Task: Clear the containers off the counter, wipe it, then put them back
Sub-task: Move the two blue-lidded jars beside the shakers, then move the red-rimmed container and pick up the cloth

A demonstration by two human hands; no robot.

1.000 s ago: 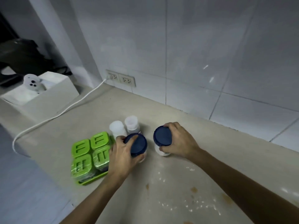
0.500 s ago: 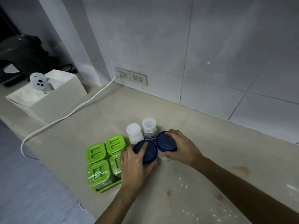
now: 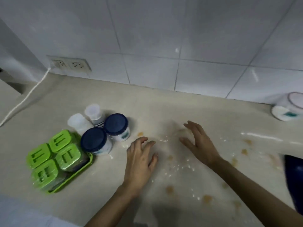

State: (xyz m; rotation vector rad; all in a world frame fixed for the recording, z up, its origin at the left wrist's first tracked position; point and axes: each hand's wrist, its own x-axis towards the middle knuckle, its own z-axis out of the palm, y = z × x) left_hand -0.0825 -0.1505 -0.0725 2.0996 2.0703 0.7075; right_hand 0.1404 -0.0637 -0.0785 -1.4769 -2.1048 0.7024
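Two white jars with dark blue lids stand side by side on the beige counter, the near jar and the far jar. Behind them are two small white bottles. A green tray with several green-lidded boxes sits at their left. My left hand hovers open just right of the jars. My right hand is open further right, over the stained counter. Neither hand holds anything.
White crumbs and orange stains are scattered over the counter around my hands. A white tub with a pale lid lies by the tiled wall at far right. A dark blue object shows at the right edge. A white cable runs from the wall sockets.
Both hands have let go of the blue-lidded jars and moved right, away from them. The jars now stand next to the bottles and the green tray. The view has swung right.
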